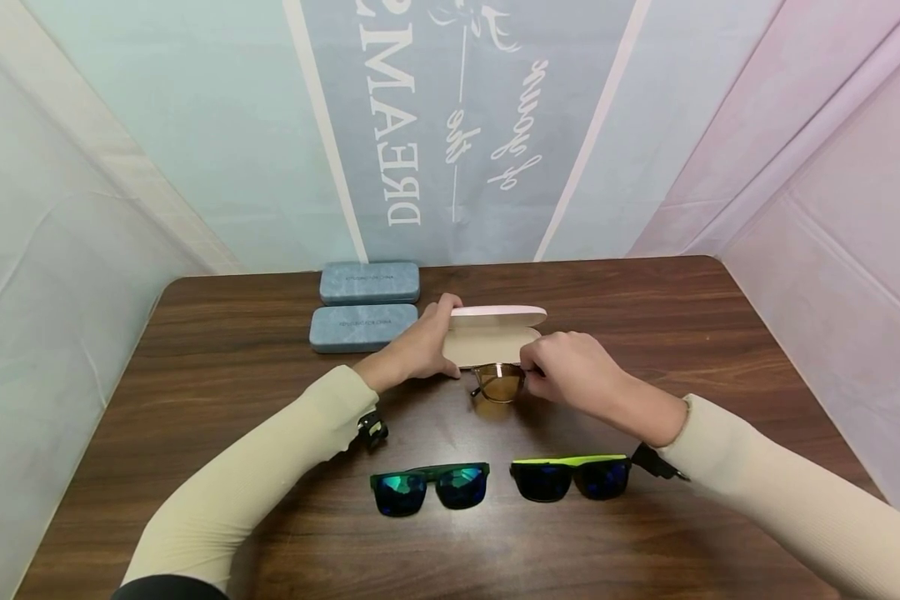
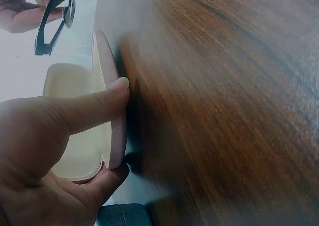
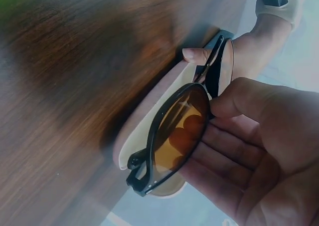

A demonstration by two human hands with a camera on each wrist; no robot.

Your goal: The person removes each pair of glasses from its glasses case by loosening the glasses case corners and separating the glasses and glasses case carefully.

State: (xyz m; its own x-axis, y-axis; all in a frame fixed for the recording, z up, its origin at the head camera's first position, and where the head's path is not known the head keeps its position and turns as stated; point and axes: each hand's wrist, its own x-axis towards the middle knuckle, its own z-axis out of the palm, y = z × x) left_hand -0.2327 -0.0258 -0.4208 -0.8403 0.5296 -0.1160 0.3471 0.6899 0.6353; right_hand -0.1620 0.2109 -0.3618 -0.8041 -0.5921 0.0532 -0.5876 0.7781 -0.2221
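Note:
My left hand grips the left end of an open pink glasses case with a cream lining. In the left wrist view its thumb lies across the case's edge, fingers underneath. My right hand pinches a pair of dark-framed sunglasses with amber lenses, held just in front of the case. The right wrist view shows the sunglasses tilted, thumb at the middle of the frame and fingers behind a lens. Part of the frame is hidden by the right hand in the head view.
Two blue glasses cases lie left of the left hand, one behind the other. Nearer on the wooden table are sunglasses with blue-green lenses and a pair with lime-green temples. A printed curtain hangs behind the table.

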